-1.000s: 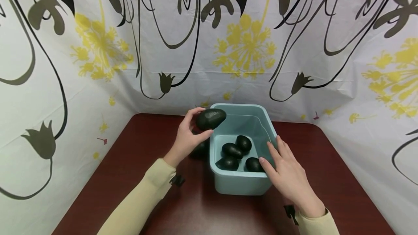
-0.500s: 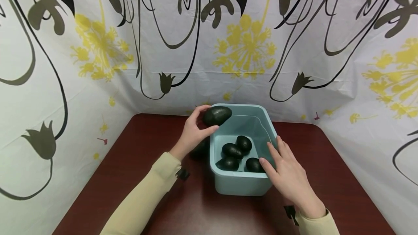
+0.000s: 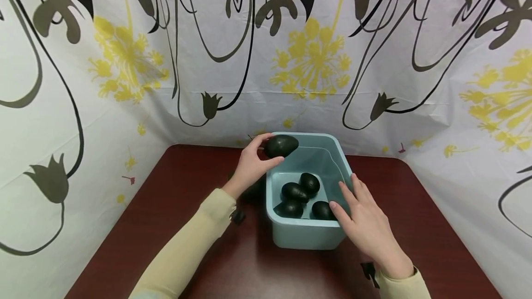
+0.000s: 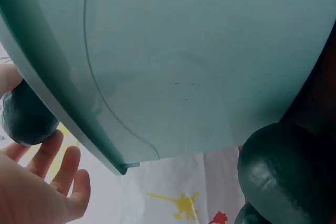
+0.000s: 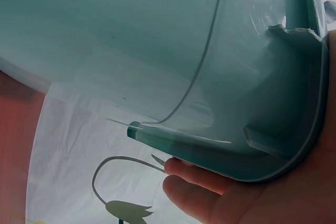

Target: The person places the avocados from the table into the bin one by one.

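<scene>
A dark green avocado [image 3: 281, 146] is held between the thumb and fingers of my left hand [image 3: 252, 165], raised over the left rim of a light blue plastic bin [image 3: 305, 236]. In the left wrist view, the held avocado [image 4: 29, 115] shows beyond the bin's rim. Several dark avocados [image 3: 295, 192] lie on the bin's floor. My right hand [image 3: 370, 225] rests on the bin's right rim near the front corner, fingers extended. From the right wrist, its fingers [image 5: 191, 195] lie along the outside under the rim [image 5: 252, 177]; the thumb is hidden there.
More avocados [image 4: 283, 174] sit on the table left of the bin, mostly hidden behind the left hand in the head view. The dark red table [image 3: 199, 170] ends at a white patterned cloth [image 3: 257, 73] behind and at both sides.
My left hand has carried the avocado rightward and slightly up, from beside the bin's left rim to over it. The right hand and bin hold still.
</scene>
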The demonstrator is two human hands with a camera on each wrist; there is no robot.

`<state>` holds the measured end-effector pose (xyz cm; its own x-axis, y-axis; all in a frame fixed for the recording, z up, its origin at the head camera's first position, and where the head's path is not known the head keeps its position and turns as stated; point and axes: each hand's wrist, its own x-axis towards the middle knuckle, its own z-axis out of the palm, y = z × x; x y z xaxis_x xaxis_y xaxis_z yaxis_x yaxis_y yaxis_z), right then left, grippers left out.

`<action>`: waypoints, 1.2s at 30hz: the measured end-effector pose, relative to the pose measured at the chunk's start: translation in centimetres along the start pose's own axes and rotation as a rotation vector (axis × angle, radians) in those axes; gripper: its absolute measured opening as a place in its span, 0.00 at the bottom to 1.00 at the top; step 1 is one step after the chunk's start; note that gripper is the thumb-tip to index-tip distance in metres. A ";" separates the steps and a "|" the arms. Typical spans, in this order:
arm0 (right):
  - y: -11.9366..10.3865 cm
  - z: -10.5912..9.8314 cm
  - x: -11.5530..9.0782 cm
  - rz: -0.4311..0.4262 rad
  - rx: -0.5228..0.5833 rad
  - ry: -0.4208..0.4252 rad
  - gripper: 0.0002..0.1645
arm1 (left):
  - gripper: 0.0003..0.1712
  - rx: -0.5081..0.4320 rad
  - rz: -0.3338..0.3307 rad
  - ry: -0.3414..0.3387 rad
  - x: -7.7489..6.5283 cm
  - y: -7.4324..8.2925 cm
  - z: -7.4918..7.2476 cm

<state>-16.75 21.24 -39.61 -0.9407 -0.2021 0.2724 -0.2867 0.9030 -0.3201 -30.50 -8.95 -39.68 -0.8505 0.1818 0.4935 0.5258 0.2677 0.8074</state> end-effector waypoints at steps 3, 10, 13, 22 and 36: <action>0.0 0.0 0.0 -0.001 -0.001 0.002 0.46 | 0.41 0.022 0.003 -0.005 0.3 0.0 0.2; 0.0 0.1 0.0 0.000 0.000 0.001 0.45 | 0.41 0.065 -0.021 -0.011 0.7 -0.6 0.6; 0.0 0.2 0.0 -0.003 -0.001 0.002 0.45 | 0.40 0.070 -0.033 -0.011 0.8 -0.7 0.7; 0.1 0.1 0.0 -0.007 0.000 0.001 0.44 | 0.33 0.032 0.003 -0.016 1.2 -0.7 0.7; 0.0 0.0 0.0 -0.008 -0.002 -0.001 0.45 | 0.34 0.013 0.033 -0.033 0.7 -0.9 0.1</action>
<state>-16.76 21.24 -39.62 -0.9386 -0.2101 0.2737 -0.2941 0.9019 -0.3165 -31.55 -8.97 -40.07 -0.8321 0.2216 0.5084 0.5535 0.2738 0.7866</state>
